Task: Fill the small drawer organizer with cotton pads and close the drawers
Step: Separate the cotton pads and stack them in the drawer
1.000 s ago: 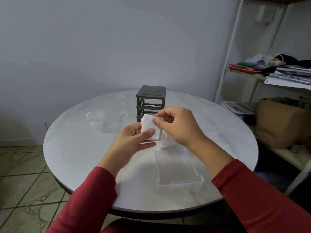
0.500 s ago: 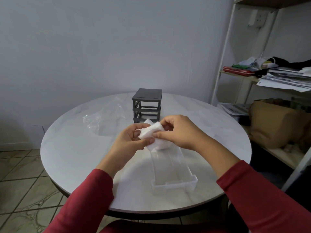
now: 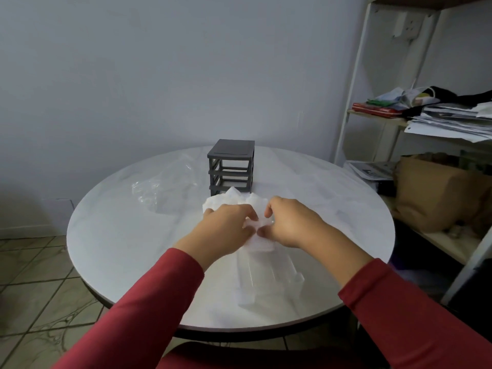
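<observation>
A dark grey drawer frame (image 3: 231,166) stands empty at the middle back of the round table. Clear plastic drawers (image 3: 269,278) lie on the table in front of me, overlapping one another. A heap of white cotton pads (image 3: 229,201) lies between the frame and the drawers. My left hand (image 3: 226,225) and my right hand (image 3: 290,225) are side by side low over the far end of the drawers, both pinching a stack of white pads (image 3: 259,242) between thumbs and fingers.
The white marble table (image 3: 127,249) carries a crumpled clear plastic bag (image 3: 162,190) at the left back. A white shelf unit (image 3: 415,123) with papers, cloths and a brown paper bag (image 3: 436,193) stands at the right. Tiled floor lies to the left.
Both hands have moved down and forward with the pads, from chest height to just over the drawers on the table. More pads show spread out behind my hands.
</observation>
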